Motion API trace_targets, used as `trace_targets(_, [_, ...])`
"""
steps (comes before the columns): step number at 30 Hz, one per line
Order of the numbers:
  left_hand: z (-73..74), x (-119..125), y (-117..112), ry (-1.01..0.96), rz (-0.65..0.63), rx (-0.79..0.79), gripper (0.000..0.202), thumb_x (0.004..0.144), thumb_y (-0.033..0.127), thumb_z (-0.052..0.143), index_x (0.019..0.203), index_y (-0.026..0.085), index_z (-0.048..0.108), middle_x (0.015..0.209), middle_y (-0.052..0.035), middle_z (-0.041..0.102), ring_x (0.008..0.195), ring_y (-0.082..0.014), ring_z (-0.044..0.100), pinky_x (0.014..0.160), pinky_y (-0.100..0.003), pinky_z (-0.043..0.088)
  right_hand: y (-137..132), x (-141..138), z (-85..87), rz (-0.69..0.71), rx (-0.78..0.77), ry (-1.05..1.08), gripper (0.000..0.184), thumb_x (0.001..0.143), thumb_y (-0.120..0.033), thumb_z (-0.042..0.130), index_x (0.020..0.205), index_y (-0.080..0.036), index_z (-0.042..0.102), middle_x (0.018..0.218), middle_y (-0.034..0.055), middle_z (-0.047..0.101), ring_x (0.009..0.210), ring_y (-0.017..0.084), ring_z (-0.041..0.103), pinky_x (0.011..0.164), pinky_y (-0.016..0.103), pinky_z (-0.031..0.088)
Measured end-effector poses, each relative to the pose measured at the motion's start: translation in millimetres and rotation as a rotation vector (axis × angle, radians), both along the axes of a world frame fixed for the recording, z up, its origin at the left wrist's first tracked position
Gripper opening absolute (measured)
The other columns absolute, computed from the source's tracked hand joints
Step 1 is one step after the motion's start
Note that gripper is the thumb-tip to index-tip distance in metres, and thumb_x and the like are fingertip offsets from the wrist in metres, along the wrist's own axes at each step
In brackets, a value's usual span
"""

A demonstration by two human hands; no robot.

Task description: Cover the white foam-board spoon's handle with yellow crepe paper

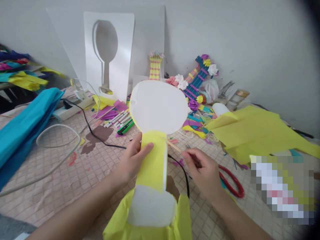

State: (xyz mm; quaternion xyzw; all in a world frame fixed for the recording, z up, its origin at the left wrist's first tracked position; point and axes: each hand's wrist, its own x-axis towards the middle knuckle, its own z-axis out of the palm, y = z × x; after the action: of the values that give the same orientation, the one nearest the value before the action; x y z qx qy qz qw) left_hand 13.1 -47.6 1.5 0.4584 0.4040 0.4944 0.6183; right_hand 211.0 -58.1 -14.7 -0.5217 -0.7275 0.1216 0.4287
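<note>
A white paddle-shaped cutout (160,106) stands out in front of me, its rounded head at the top and a narrow neck below. Yellow paper (151,163) covers the neck, and more yellow paper (115,221) wraps around its lower end. My left hand (132,158) grips the neck from the left, thumb on the yellow paper. A thin wooden stick (173,145) is pinched in my right hand (200,165), its tip against the neck's upper right edge. Red-handled scissors (241,191) are partly hidden by my right hand; whether they touch it, I cannot tell.
Yellow paper sheets (255,128) lie on the right, folded blue paper (27,126) on the left. Markers (117,119), a green cutter (126,126), cables (88,128) and a power strip (72,110) clutter the table. Behind stand a decorated guitar shape (195,86) and a white board (125,50).
</note>
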Motion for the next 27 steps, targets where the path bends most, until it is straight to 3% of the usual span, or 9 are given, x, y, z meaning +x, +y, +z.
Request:
trace_targets(5, [3.4,0.3,-0.9,0.018,-0.031,-0.027,0.032,0.075,0.034,0.060,0.101,0.021,0.045,0.082,-0.0013,0.062,0.060,-0.0147,0.061,0.049,-0.024,0.049,-0.3,0.5,-0.2,0.018,0.011,0.019,0.012,0.081,-0.025,0.053,0.071,-0.018,0.056,0.059,-0.0015,0.055,0.051,0.010,0.048,0.049,0.022,0.039])
trace_targets(10, [4.2,0.7,-0.5,0.106,-0.011,-0.004,0.031,0.076,0.034,0.058,0.100,0.019,0.045,0.079,-0.0013,0.061,0.057,-0.0124,0.060,0.045,-0.020,0.048,-0.2,3.9,0.7,-0.049,0.005,0.034,0.012,0.080,-0.027,0.055,0.072,-0.019,0.057,0.060,-0.0015,0.056,0.051,0.010,0.048,0.048,0.022,0.038])
trace_targets(16, [2.8,0.9,-1.3,0.110,-0.015,0.003,0.029,0.078,0.033,0.057,0.100,0.019,0.045,0.080,-0.0010,0.061,0.057,-0.0117,0.060,0.047,-0.020,0.049,-0.4,3.5,2.2,0.037,-0.005,-0.007,0.015,0.083,-0.025,0.049,0.071,-0.018,0.056,0.059,-0.0015,0.055,0.051,0.010,0.048,0.048,0.022,0.037])
trace_targets(21, [3.5,0.5,-0.6,0.086,-0.033,0.027,0.028,0.078,0.032,0.058,0.098,0.019,0.045,0.080,-0.0009,0.062,0.057,-0.0113,0.060,0.046,-0.019,0.049,2.5,5.2,2.3,-0.048,-0.016,-0.017,0.018,0.083,-0.028,0.050,0.069,-0.018,0.056,0.055,-0.0022,0.052,0.049,0.009,0.045,0.047,0.022,0.036])
trace_targets(27, [2.7,0.3,0.7,0.084,-0.025,0.008,0.029,0.078,0.032,0.058,0.100,0.019,0.044,0.078,-0.0012,0.063,0.060,-0.0149,0.062,0.048,-0.023,0.051,-1.0,3.2,2.7,0.025,0.025,0.020,0.014,0.083,-0.025,0.051,0.072,-0.017,0.056,0.058,-0.0013,0.054,0.051,0.009,0.047,0.048,0.022,0.037])
